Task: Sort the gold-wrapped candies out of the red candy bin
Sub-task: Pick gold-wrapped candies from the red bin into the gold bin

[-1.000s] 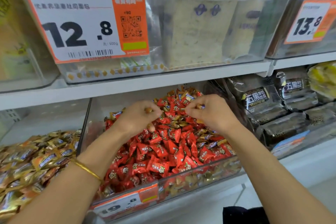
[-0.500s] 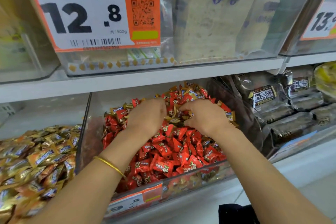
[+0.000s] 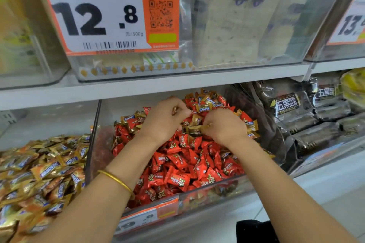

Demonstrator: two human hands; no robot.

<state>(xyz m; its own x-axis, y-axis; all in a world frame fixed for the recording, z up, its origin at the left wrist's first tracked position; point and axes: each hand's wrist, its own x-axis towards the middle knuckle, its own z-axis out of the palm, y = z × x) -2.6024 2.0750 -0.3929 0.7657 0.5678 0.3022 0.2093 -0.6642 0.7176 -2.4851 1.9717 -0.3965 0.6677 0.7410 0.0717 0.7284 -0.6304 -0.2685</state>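
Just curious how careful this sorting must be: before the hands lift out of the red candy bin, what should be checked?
1. Left hand grips a gold candy: ok.
2. Right hand pinches a gold wrapper: ok.
3. Grips free of red candies: cannot tell, fingers hide that.
4. Red candy bin cleared of gold: not ok, stray gold candies lie at its back.
5. Gold pile on the left uncovered: ok.
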